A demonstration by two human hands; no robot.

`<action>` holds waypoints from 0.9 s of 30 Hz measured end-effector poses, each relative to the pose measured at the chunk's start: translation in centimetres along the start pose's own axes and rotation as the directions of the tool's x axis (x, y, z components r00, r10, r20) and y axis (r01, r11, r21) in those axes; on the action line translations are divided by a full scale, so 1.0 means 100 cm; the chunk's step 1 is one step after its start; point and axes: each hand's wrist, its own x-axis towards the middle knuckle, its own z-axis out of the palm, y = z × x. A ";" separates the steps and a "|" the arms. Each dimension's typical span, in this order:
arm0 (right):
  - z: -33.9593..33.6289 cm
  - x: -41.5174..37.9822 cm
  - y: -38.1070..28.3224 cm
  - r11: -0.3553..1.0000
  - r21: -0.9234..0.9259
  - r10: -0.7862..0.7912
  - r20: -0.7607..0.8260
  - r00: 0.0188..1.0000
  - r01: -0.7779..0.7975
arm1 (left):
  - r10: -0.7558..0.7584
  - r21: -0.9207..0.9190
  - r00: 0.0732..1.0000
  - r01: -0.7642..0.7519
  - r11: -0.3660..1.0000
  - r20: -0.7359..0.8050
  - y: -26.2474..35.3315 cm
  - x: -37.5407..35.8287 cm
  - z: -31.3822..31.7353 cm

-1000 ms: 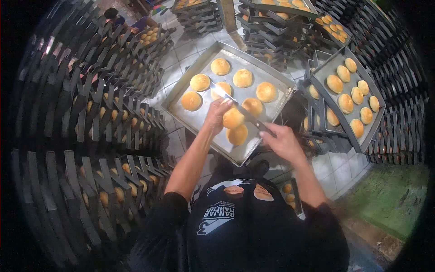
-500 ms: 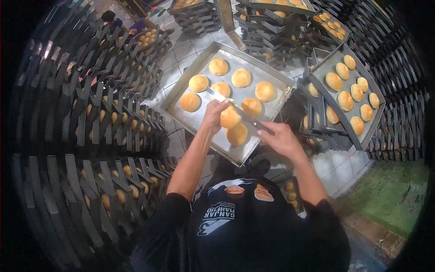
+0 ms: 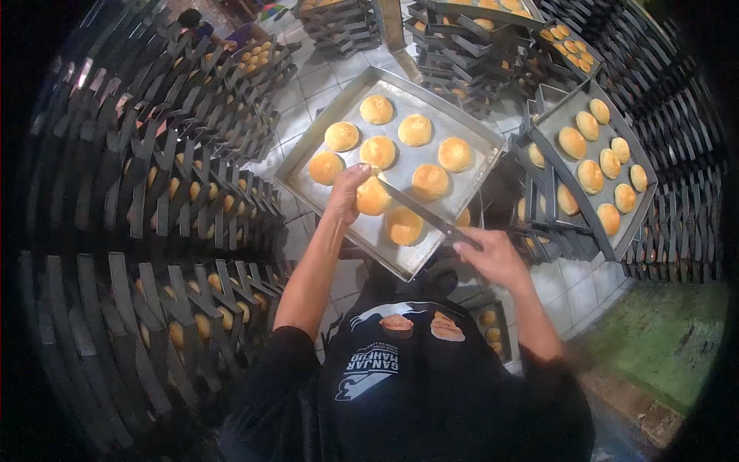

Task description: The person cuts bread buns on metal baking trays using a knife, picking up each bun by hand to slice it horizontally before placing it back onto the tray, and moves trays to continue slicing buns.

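Over a square metal baking tray (image 3: pixel 481 127), my left hand (image 3: pixel 346 194) is closed on a round golden bun (image 3: pixel 372 198), thumb on top. My right hand (image 3: pixel 494 260) grips the dark handle of a long knife (image 3: pixel 419 208). Its blade runs up and left, with the tip end right at the held bun's upper side. Several more buns lie spaced out on the tray, among them one (image 3: pixel 404 225) just below the blade and another (image 3: pixel 377 152) above my left thumb.
Tall stacks of dark trays with buns (image 3: pixel 177 192) rise on the left. A stack at right has a tilted tray of buns (image 3: pixel 608 162) on top. More stacks (image 3: pixel 462 61) stand at the back. A person (image 3: pixel 192 27) is at the upper left. Green flooring (image 3: pixel 647 339) lies lower right.
My right hand has drawn the knife down and to the right, so less of the blade overlaps the held bun. My left hand has shifted slightly left with the bun.
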 end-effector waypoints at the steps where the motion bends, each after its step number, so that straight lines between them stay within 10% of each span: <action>1: 0.006 0.002 0.001 1.000 0.003 0.002 0.003 1.000 -0.002 | 0.011 -0.035 1.000 -0.010 0.999 0.007 0.003 -0.004 0.001; 27: 0.084 0.021 0.024 0.981 0.130 -0.112 -0.244 0.963 0.147 | 0.024 -0.275 0.976 -0.085 0.958 -0.218 -0.041 -0.001 0.034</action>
